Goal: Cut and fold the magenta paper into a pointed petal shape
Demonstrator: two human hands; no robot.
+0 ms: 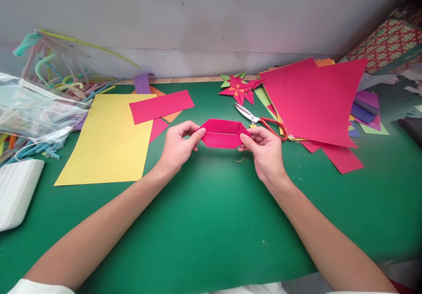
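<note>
A folded red paper (221, 141) with slanted corners and a crease along its middle is held up above the green table. My left hand (180, 147) pinches its left end between thumb and fingers. At the opposite end, my right hand (265, 151) grips it the same way, thumb on top. Just behind my right hand lie scissors with red handles (252, 116), their blades pointing away to the left. Farther back sit folded red and green paper stars (238, 88).
Left of my hands, a yellow sheet (108, 140) lies partly under a red strip (161, 106). A stack of red sheets (316, 100) is at the right. Pipe cleaners, a plastic bag (36, 105) and a white device (20, 193) occupy the far left. A grey wall (165, 21) stands behind the green table (198, 228).
</note>
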